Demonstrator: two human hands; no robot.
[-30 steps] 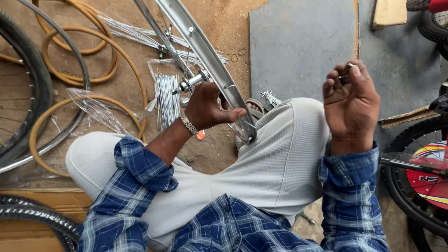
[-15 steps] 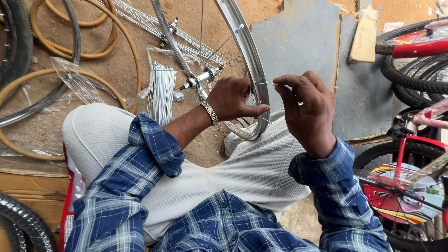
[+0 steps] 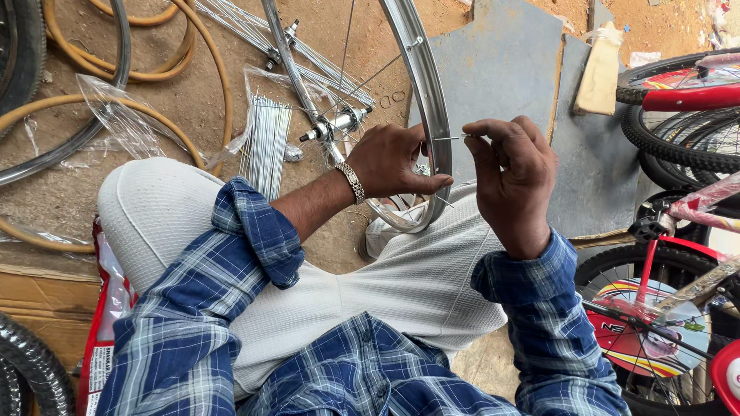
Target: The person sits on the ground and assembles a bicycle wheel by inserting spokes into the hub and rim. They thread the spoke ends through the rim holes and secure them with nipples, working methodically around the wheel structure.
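Head view, right hand (image 3: 512,181) unchanged, pinching probably a spoke (image 3: 449,138), left hand (image 3: 393,160) on rim (image 3: 432,100).

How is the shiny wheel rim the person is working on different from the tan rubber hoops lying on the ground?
The metal rim is silvery and glossy; the rubber hoops are dull tan. The rim stands tilted against the person's lap, gripped by the left hand, while the hoops lie flat and untouched. The rim carries spokes and a hub; the hoops are bare. The right hand pinches a thin spoke at the rim. Both are round rings.

Glossy metal rim (image 3: 432,100), thin bright steel spoke (image 3: 451,138), crinkled clear plastic bag (image 3: 123,123), rough dusty ground (image 3: 216,38).
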